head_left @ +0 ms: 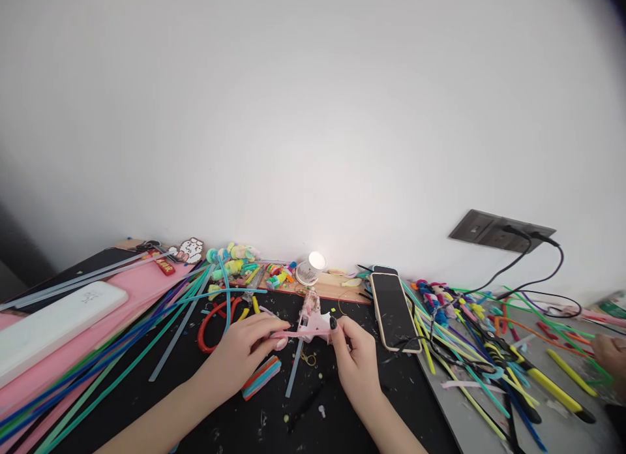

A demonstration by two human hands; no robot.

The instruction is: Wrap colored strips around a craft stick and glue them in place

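My left hand (242, 349) and my right hand (353, 355) meet over the black mat (274, 408), both pinching a thin pink strip (302, 335) that runs between their fingertips. Right behind the strip lies a pink and white glue gun (313, 316), its nozzle pointing away from me. The thumb of my right hand has a dark nail and rests at the strip's right end. A small striped block (261, 377) in red, white and blue lies under my left hand.
Long coloured sticks (122, 349) fan across the left over pink sheets and a white case (49, 327). A phone (394, 310) lies right of the glue gun. More sticks and cables (489, 336) clutter the grey board; another person's hand (610, 356) shows at the right edge. Red-handled pliers (215, 317) lie behind my left hand.
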